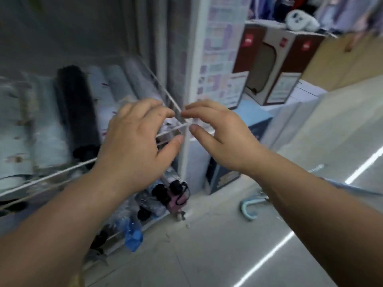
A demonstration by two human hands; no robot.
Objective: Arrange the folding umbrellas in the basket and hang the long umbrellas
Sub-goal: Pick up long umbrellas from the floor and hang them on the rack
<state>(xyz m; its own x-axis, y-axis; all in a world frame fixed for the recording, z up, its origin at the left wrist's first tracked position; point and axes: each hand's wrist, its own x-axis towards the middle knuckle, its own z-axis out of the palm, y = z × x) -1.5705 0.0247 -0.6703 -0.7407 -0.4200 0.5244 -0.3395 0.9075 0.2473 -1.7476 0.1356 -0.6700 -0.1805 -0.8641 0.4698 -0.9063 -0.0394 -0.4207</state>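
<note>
- At the far left, the wire basket [62, 172] holds pale folding umbrellas [47, 125] side by side, with one black folding umbrella [78, 108] among them. All of this is blurred.
- The left forearm comes up from the bottom left corner. The left hand [136, 139] is seen from the back, just before the right front corner of the basket. Its fingers are bent in a loose curve, with thumb and forefinger well apart and the front wire passing between them. They do not close on it.
- Below this hand, more folding umbrellas [161, 195] lie on a lower level, some in clear wrapping, one pink and one blue.
- The right forearm comes from the bottom right. The right hand [219, 135] reaches to the same basket corner. Its thumb and forefinger are near together at the wire, but the blur hides whether they pinch it.
- Under the right arm, a long umbrella [249, 206] with a pale blue hooked handle lies on the floor [207, 255].
- At the upper right stand brown boxes [275, 65].
</note>
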